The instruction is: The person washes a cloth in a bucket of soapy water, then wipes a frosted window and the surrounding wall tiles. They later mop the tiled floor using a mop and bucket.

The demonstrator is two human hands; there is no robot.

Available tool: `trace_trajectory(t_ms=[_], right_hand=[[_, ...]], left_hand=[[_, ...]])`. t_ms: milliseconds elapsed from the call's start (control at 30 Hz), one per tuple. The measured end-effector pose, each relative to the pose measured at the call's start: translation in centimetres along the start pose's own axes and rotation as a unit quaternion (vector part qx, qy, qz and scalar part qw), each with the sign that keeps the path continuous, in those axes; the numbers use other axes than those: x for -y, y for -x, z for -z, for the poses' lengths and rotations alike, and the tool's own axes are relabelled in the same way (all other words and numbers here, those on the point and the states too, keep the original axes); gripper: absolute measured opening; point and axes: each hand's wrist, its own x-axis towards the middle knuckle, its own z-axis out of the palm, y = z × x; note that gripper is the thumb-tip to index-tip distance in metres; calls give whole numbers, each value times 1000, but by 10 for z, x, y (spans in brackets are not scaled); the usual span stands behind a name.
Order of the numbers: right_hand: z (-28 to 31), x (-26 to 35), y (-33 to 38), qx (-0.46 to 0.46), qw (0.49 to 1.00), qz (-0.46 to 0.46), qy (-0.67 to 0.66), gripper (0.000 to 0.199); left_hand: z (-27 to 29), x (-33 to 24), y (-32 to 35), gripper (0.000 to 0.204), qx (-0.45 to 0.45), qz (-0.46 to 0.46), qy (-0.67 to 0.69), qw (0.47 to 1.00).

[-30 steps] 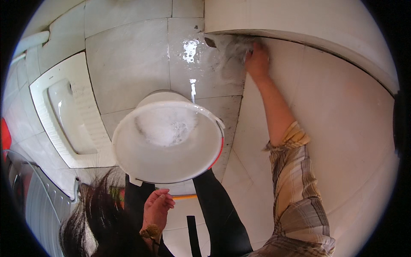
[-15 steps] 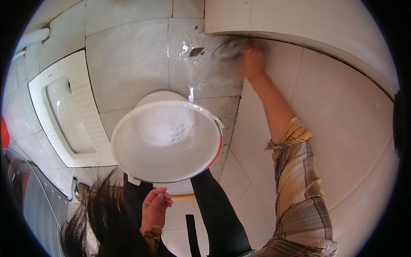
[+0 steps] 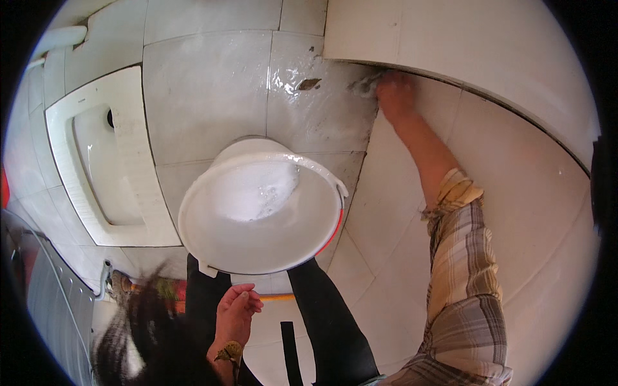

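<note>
My right hand reaches out to the far right corner, where the floor meets two walls. Its fingers are closed on a wet, crumpled greyish cloth, pressed low against the tiles; the fingertips are partly hidden. A white bucket with soapy, foamy water stands in front of my legs. Just below the bucket's near rim, my left hand hovers with loosely bent fingers and holds nothing. Wet, shiny floor tiles lie beside the cloth, with a dark brown patch on one of them.
A white squat toilet is set in the floor at the left. Tiled walls rise along the right. A grey ribbed panel and a bent grey pipe are at the lower left. Dark hair hangs into view.
My right hand and the cloth have shifted slightly, and their motion blur has lessened. The whole scene sits a little further right in the picture. My left hand stays below the bucket.
</note>
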Motion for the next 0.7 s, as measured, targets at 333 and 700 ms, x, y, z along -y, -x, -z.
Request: trace_trajectory(t_ms=[333,700], right_hand=[[-35,-7,-1,51,996,62,-26,21],[-13,1,-30,71,970,-113,-204,46]], left_hand=[[2,-1,2,18,6,10,6,1000],[0,-3,0,18,8,19,9,1000]])
